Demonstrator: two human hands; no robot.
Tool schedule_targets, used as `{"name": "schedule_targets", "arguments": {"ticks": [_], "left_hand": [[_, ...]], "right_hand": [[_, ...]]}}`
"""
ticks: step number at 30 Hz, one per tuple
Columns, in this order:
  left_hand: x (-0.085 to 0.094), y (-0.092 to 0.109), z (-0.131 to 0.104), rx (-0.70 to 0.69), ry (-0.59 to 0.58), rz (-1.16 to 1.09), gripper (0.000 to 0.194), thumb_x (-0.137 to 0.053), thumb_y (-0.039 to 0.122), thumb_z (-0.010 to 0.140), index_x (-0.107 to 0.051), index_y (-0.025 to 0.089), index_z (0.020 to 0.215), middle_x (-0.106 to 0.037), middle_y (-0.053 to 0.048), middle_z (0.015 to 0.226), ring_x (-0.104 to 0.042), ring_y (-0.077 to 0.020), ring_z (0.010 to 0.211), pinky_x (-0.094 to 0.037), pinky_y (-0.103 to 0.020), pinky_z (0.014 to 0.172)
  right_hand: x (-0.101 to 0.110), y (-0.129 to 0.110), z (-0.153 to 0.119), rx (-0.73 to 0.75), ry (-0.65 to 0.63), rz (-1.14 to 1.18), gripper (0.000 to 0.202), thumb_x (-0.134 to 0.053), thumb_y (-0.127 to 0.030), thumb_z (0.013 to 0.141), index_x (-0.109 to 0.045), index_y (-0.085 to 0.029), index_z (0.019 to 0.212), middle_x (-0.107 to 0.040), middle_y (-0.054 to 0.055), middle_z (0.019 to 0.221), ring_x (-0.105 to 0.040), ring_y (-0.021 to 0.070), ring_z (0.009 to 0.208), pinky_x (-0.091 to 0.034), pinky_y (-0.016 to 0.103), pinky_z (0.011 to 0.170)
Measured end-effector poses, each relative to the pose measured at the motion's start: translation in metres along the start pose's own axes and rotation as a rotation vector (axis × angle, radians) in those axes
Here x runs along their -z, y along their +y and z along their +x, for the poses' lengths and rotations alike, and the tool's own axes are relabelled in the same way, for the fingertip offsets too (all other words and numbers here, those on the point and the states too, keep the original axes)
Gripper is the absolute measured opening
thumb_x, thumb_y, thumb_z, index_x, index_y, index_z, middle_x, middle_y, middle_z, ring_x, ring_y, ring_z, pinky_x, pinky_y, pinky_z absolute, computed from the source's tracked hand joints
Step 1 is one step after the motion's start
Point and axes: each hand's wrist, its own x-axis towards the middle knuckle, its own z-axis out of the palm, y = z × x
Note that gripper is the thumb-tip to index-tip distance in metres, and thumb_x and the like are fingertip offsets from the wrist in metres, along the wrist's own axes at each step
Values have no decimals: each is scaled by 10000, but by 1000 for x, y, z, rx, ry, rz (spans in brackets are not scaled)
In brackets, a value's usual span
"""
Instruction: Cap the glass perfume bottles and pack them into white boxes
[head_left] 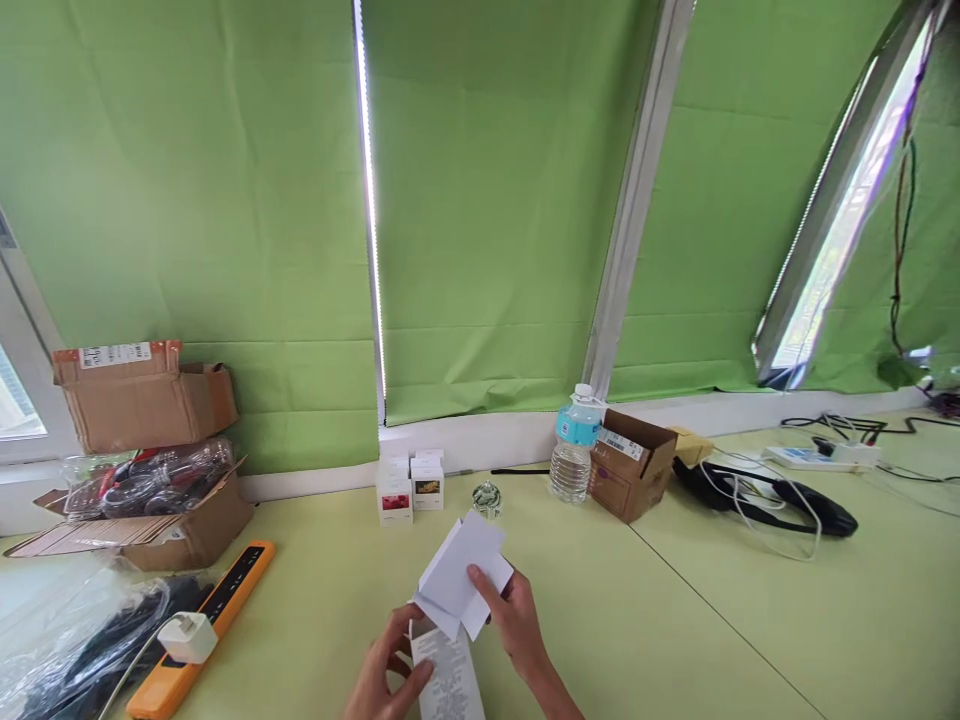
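My right hand [517, 622] grips a white folded piece of card or box flap [463, 572], thumb on its face, raised above the table. Just below it, my left hand [382, 672] pinches a white printed leaflet or small box [450, 682] covered in fine text. Both pieces touch or overlap near the middle bottom of the view. Behind them on the table stand small white boxes [411, 486] and a small clear glass object [487, 497].
A water bottle [574, 448] and a small open cardboard box [634, 463] stand by the window ledge. Black cables and a power strip [814, 457] lie to the right. At left are stacked cardboard boxes [142, 400], an orange power strip [206, 622] with a white plug, and plastic bags.
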Motion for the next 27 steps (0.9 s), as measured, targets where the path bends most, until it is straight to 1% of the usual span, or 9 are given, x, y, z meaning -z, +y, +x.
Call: {"name": "schedule_targets", "arguments": {"ticks": [2,4,8,12,14,19,22,24,27], "left_hand": [[-2,-1,-1,2,-66,-7,557,-676,626,701,-566,267,1113,-723,-51,887,-640,-207,694,-473,-276,566],[-5,-1,-2,15,-107,-9,569,-678,626,685,-542,274,1111,-721,-42,852,-631,-203,662,-459,-279,553],[-9,1,-3,42,-110,-23,614,-687,649,645,-527,275,1105,-719,-52,848,-640,-223,677,-455,-290,550],[-11,-1,-3,52,-108,-73,614,-690,676,628,-512,282,1063,-726,-58,911,-652,-217,703,-453,-276,553],[-11,-3,-3,57,-112,-74,622,-695,679,627,-522,282,1074,-727,-66,936,-663,-223,716,-469,-285,567],[-4,-3,0,41,-97,-59,620,-708,652,652,-536,273,1112,-724,-85,962,-678,-231,735,-506,-298,572],[0,-1,2,10,-89,-63,573,-698,628,689,-514,273,1100,-723,-64,894,-674,-216,707,-516,-291,564],[1,-1,2,-5,-71,-62,557,-692,628,702,-501,272,1086,-719,-53,873,-677,-212,698,-520,-288,558],[0,-7,3,-41,-34,-51,567,-687,649,704,-474,266,1063,-709,-43,869,-676,-199,687,-530,-283,552]], "right_hand": [[0,-3,-1,10,22,22,499,-744,-597,706,-682,-123,848,-683,69,707,-588,201,632,-472,279,533],[-1,-4,-3,13,40,37,495,-748,-581,713,-692,-116,873,-704,87,769,-609,222,696,-495,297,592],[-5,-2,-6,18,20,44,485,-730,-570,743,-690,-110,889,-710,93,784,-617,228,713,-494,301,609],[-6,-1,-7,32,21,29,490,-707,-579,765,-681,-106,893,-705,94,785,-616,226,712,-489,300,609],[-7,-1,-9,43,-11,31,495,-697,-578,777,-677,-105,923,-713,104,813,-628,240,747,-503,313,638],[-10,-1,-14,98,-159,15,478,-674,-556,812,-651,-133,1032,-728,111,915,-654,254,842,-520,325,733],[-7,-1,-12,87,-173,-71,531,-661,-598,800,-655,-132,1053,-726,111,940,-655,260,882,-514,323,773],[-3,-4,-10,91,-179,-145,565,-655,-622,790,-664,-125,1059,-725,109,932,-651,257,874,-510,320,776],[2,-12,-9,109,-243,-218,546,-613,-612,829,-673,-130,1078,-727,103,913,-644,246,834,-509,315,749]]}}
